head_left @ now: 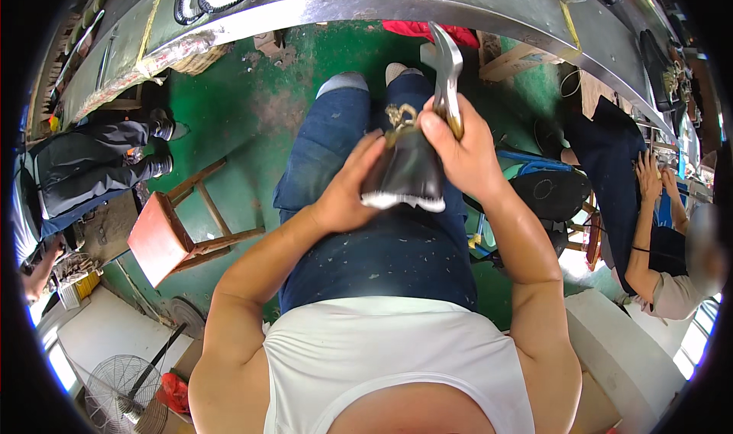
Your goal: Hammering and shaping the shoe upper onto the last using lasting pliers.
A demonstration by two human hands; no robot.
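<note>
The person is sitting with a black leather shoe piece (405, 171) held up over the lap, right above the blue jeans (359, 205). Everything else sits around that piece. The left hand (347, 193) is cupped against its left side, fingers curled round it, so it's closed on the leather. The right hand (462, 151) is just to the right of it and wrapped tight around the handles of metal pliers (445, 79), thumb pressing on the top edge of the piece. The pliers stick up and away from the piece, with the head pointing toward the long metal bench (382, 6) beyond the knees. There's a bit of tan knotted lace (400, 116) at the top of the piece, right beside the pliers. Well off to the left of it, a small wooden stool (172, 232) stands on the green floor (252, 106). Off to the right, another person's hands (653, 178) show at the bench.
</note>
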